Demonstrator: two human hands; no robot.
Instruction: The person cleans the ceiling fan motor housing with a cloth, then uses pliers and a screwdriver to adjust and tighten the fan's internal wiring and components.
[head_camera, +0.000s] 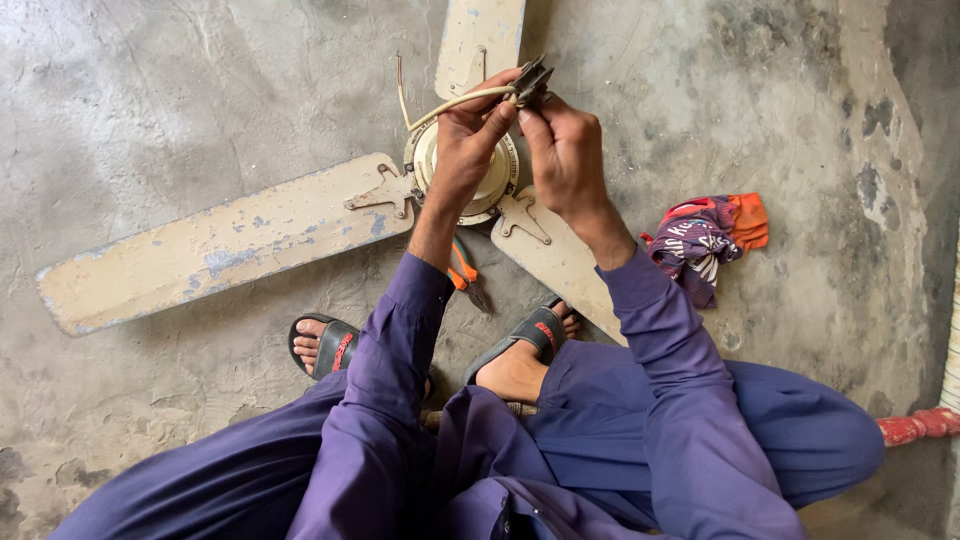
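We see a ceiling fan (300, 215) lying flat on the concrete floor (150, 90), its round motor housing (495, 180) partly hidden behind our forearm. Three cream blades with chipped paint spread out from the housing — one long blade to the left, one pointing up and away, one running down to the right beneath our right arm.

Both hands are raised above the housing. Our left hand (470, 135) has its fingers closed around a pale cable (455, 103) that curves up from the fan; the thumb and forefinger pinch the cable just below a small dark plug-like fitting (532, 80). A short bare wire end (401, 85) sticks up to the left of this hand. Our right hand (565, 150) is pinched on the same dark fitting from the right side, fingertips together at its top. The two hands touch at the fingertips.

On the floor between our arms, just below the housing, lie pliers with orange handles (466, 275), partly covered by the left sleeve. A crumpled cloth (705, 240) — purple, white and orange — lies to the right of the fan, apart from it. Our feet in black sandals (535, 335) rest on the floor near the lower blade. A red pipe-like object (915, 425) shows at the right edge.
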